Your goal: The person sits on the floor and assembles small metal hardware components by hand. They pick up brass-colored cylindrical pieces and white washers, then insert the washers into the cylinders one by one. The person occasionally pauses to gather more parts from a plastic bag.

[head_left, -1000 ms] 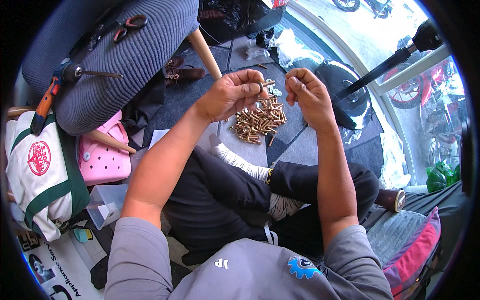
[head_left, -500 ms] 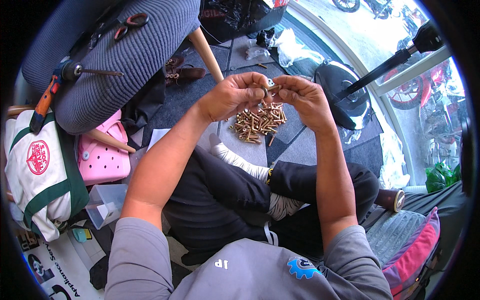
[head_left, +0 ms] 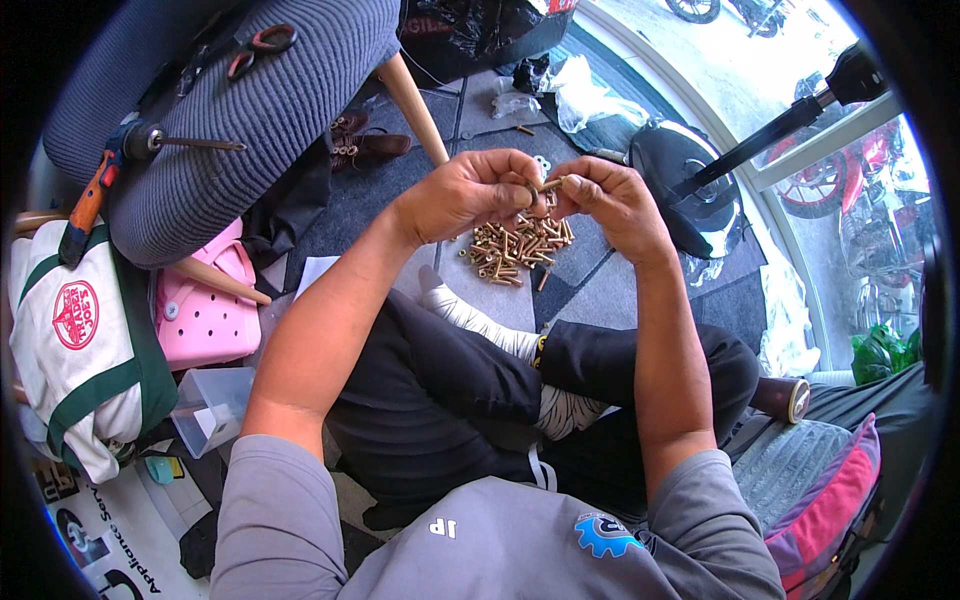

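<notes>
My two hands meet in the air above a pile of brass-coloured bolts (head_left: 510, 250) on the floor. Between my right hand's (head_left: 612, 205) thumb and fingers is a brass-coloured bolt (head_left: 551, 184), pointing toward the left hand. My left hand (head_left: 468, 198) pinches a small round piece, perhaps a nut or washer, at the bolt's end; the fingertips mostly hide it. Behind the hands, a few pale, shiny small pieces (head_left: 541, 163) lie on the floor, partly covered.
A cordless drill (head_left: 130, 150) and scissors (head_left: 262, 50) rest on a ribbed grey seat at left. Below are a pink clog (head_left: 205, 310) and a clear plastic box (head_left: 212, 405). A black round stand base (head_left: 685, 180) is at right. Plastic bags (head_left: 590, 95) lie behind.
Both hands have shifted very slightly, and the right fingers have turned around the bolt. The hands stay together; the pile looks the same.
</notes>
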`<state>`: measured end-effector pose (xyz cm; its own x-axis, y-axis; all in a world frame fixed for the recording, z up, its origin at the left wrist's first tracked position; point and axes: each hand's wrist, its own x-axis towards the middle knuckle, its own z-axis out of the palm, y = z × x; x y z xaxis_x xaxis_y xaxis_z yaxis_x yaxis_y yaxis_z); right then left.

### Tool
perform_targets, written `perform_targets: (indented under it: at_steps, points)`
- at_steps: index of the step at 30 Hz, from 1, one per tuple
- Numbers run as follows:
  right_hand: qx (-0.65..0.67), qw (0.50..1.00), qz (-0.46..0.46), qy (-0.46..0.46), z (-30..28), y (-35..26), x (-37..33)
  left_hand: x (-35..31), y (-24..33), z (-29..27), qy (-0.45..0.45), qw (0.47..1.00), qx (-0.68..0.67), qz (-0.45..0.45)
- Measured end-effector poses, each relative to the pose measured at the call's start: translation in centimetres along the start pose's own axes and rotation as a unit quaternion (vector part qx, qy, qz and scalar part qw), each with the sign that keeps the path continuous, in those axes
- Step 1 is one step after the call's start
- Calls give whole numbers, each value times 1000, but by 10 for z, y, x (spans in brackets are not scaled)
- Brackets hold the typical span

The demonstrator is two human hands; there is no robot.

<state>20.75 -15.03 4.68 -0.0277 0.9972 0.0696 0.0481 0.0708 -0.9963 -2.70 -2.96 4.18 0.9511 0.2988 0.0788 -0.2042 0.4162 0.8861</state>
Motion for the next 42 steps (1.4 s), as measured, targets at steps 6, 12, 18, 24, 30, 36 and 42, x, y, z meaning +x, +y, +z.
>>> perform_targets:
  at_steps: [6,12,18,24,30,36,42]
  points:
    - [-56,994,85,-39,-3,2,0,-1,4,2,-11,997,79,-12]
    - [-48,998,39,-19,5,-4,0,-2,4,1,0,998,65,-12]
    - [-81,996,-44,1,8,-11,-2,-2,2,1,1,1000,-2,-13]
    - [-81,997,16,1,6,-6,-2,-2,3,5,-5,997,70,-7]
    - [-194,969,123,93,10,-7,3,-2,6,7,-20,993,118,-15]
    - [-148,988,-1,47,2,-1,1,-2,8,3,32,991,129,-9]
    - [-52,996,-19,64,-5,10,0,-3,8,0,26,992,126,-7]
